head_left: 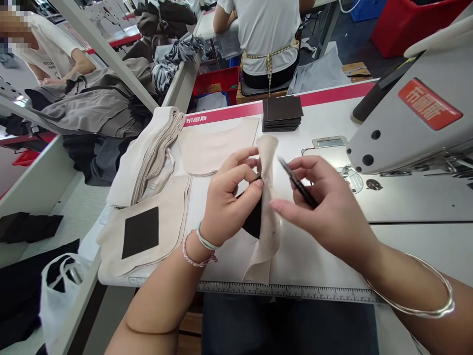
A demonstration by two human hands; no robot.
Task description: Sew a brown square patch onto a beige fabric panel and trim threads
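Observation:
My left hand (236, 192) pinches a folded cream fabric piece (269, 212) and holds it up over the table. A black patch (254, 221) shows on that piece, partly hidden by my fingers. Just right of the fabric, my right hand (321, 197) holds a pair of dark thread snips (301, 187), their tips pointing up and left, apart from the cloth. On the left lies a stack of cream pieces (173, 212) with a black square (141, 231) on top. More cream pieces (218, 148) lie behind my left hand.
A sewing machine (414, 118) stands at the right. Black squares (283, 112) are stacked at the table's back edge. A folded cream bundle (144, 158) lies at the left. A ruler strip (295, 291) runs along the front edge. A person (269, 44) sits beyond the table; another is at far left.

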